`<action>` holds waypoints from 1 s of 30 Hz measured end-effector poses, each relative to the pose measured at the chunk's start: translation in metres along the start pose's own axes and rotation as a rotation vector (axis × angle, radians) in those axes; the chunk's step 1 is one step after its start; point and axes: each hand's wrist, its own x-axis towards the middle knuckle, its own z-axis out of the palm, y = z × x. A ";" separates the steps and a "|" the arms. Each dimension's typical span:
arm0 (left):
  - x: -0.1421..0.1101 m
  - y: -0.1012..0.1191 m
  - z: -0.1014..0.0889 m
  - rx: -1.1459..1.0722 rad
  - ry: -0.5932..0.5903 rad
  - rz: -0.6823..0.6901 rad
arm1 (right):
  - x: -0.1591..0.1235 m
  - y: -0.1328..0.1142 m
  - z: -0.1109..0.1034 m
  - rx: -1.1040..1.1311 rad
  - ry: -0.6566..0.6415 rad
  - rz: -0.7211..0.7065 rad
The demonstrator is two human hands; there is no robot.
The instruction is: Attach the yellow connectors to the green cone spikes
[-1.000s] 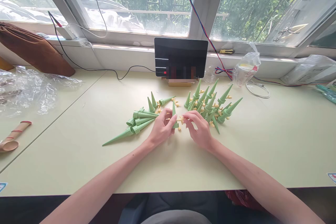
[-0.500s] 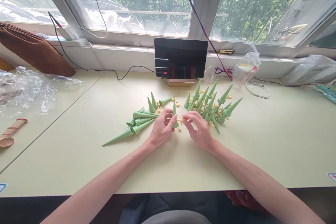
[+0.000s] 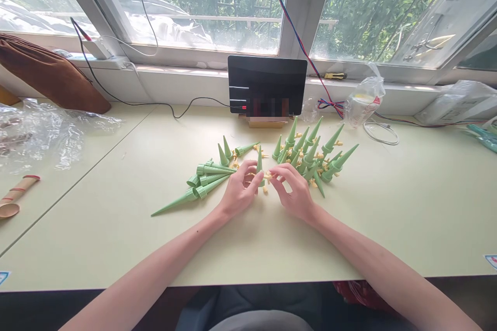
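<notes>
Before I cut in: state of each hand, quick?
Left hand: closed on a green cone.
Right hand: fingertips closed on a small yellow piece.

Lower middle: bare desk point(image 3: 267, 253), a hand can pass.
Center right: upright green cones point(image 3: 310, 152) stand in the way.
Center left: lying green cones point(image 3: 207, 183) block low passage.

No text can be read: the red print on the cup point(image 3: 362, 105) and the markings on the left sticker point(image 3: 3, 276) and right sticker point(image 3: 492, 260) (both at the table's point(image 3: 233, 253) edge) are too small.
</notes>
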 end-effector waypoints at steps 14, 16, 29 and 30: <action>-0.001 0.003 -0.002 0.182 -0.088 0.165 | -0.002 0.000 0.000 0.030 -0.019 0.051; -0.001 0.001 -0.001 0.189 -0.074 0.187 | -0.002 -0.001 0.000 0.046 -0.027 0.051; 0.000 -0.001 -0.001 0.178 -0.041 0.245 | -0.003 0.001 0.000 0.071 -0.076 0.092; 0.000 -0.001 -0.001 0.181 -0.032 0.246 | -0.003 0.002 0.001 0.069 -0.078 0.096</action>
